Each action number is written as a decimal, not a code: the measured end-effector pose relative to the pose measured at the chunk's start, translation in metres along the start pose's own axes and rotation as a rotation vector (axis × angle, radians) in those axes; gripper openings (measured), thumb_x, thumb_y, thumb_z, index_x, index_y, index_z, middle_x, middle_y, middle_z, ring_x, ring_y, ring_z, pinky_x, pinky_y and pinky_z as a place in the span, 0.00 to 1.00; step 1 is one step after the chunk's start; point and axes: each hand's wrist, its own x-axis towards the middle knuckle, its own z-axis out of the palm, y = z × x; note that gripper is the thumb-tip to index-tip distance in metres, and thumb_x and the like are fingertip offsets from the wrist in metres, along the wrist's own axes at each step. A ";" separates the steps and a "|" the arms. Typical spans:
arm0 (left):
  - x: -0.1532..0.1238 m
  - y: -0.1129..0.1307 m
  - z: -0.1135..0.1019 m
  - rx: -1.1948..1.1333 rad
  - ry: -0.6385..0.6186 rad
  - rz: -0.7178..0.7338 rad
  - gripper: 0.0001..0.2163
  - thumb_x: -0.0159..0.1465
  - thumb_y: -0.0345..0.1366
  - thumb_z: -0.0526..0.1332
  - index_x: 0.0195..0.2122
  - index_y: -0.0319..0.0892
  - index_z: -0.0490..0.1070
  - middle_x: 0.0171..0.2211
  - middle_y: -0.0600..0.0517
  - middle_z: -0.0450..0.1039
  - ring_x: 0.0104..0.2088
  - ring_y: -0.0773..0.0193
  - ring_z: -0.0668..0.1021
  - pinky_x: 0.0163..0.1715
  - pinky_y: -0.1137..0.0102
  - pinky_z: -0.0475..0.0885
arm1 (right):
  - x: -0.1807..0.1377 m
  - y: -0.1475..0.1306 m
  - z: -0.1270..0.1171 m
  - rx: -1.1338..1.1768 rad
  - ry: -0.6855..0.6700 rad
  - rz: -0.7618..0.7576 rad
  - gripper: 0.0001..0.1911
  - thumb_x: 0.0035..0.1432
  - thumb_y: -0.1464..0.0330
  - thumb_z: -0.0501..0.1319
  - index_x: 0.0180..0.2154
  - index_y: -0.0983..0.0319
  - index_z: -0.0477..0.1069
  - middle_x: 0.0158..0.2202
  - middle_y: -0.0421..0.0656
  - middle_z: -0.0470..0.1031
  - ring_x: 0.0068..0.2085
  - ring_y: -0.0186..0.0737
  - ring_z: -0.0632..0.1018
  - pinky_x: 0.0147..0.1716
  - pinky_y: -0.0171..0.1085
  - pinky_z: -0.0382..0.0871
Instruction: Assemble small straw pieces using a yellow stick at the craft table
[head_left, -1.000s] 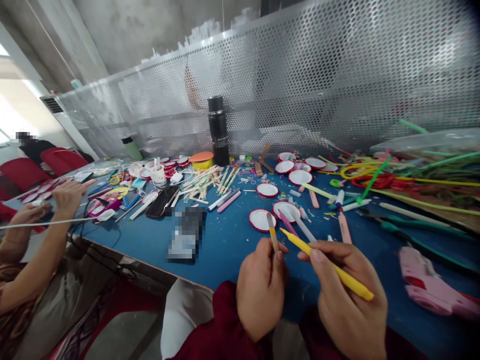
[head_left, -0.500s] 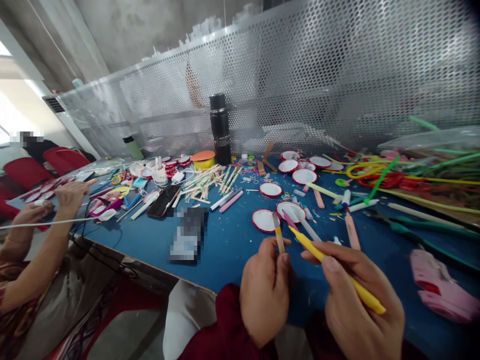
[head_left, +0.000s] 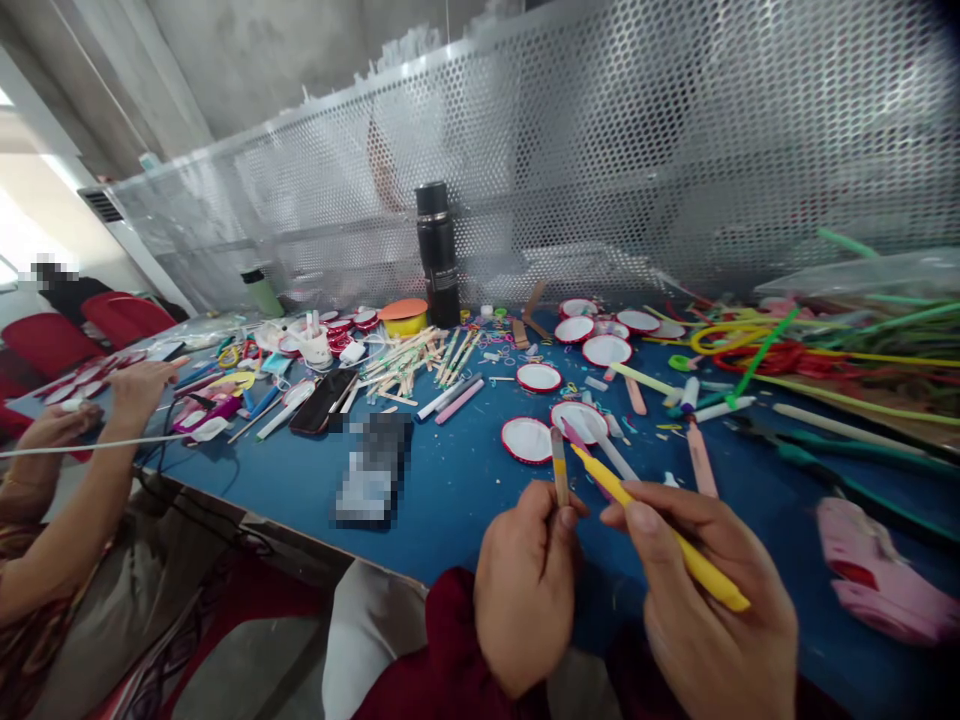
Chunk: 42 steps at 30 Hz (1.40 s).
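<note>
My left hand, closed, pinches a small wooden craft stick upright between thumb and fingers; a yellow band marks its middle and its upper end looks darker. In my right hand I grip a yellow marker like a pen, its tip angled up and left, close to the stick; whether they touch I cannot tell. Behind the stick lie a round white disc with a red rim and another such disc. A purple pointed piece shows just beyond the marker tip.
On the blue table lie a phone, loose wooden sticks and capped markers. Green-handled pliers and a pink item are at right. A black bottle stands by the perforated screen. A co-worker's hands work at left.
The marker and my right hand have shifted slightly left, the tip nearer the stick. My left hand keeps its hold. The view has moved a little.
</note>
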 end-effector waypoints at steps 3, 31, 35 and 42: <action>-0.001 -0.001 0.001 -0.047 -0.004 -0.012 0.16 0.76 0.46 0.48 0.44 0.45 0.71 0.24 0.56 0.65 0.25 0.66 0.68 0.28 0.71 0.61 | -0.001 0.000 -0.001 -0.007 -0.020 -0.033 0.12 0.62 0.57 0.67 0.40 0.58 0.78 0.35 0.44 0.82 0.34 0.43 0.82 0.35 0.39 0.76; 0.000 -0.003 0.001 -0.082 0.002 0.001 0.14 0.76 0.45 0.48 0.45 0.44 0.69 0.24 0.57 0.62 0.24 0.67 0.66 0.28 0.72 0.61 | -0.004 0.001 -0.002 0.000 -0.018 -0.109 0.03 0.65 0.66 0.64 0.39 0.58 0.75 0.31 0.40 0.78 0.37 0.41 0.79 0.44 0.41 0.72; 0.000 -0.003 0.001 -0.059 0.003 0.020 0.14 0.76 0.44 0.48 0.44 0.44 0.69 0.24 0.57 0.63 0.24 0.67 0.66 0.28 0.72 0.61 | -0.003 0.002 -0.001 -0.007 -0.044 -0.128 0.03 0.64 0.66 0.64 0.39 0.57 0.75 0.33 0.41 0.79 0.38 0.42 0.79 0.51 0.44 0.70; -0.001 -0.003 0.001 -0.047 0.007 0.008 0.14 0.76 0.44 0.47 0.45 0.44 0.69 0.24 0.57 0.63 0.24 0.67 0.67 0.28 0.72 0.60 | -0.003 0.002 -0.001 0.007 -0.015 -0.073 0.04 0.65 0.65 0.64 0.39 0.58 0.75 0.32 0.41 0.78 0.36 0.41 0.79 0.41 0.40 0.72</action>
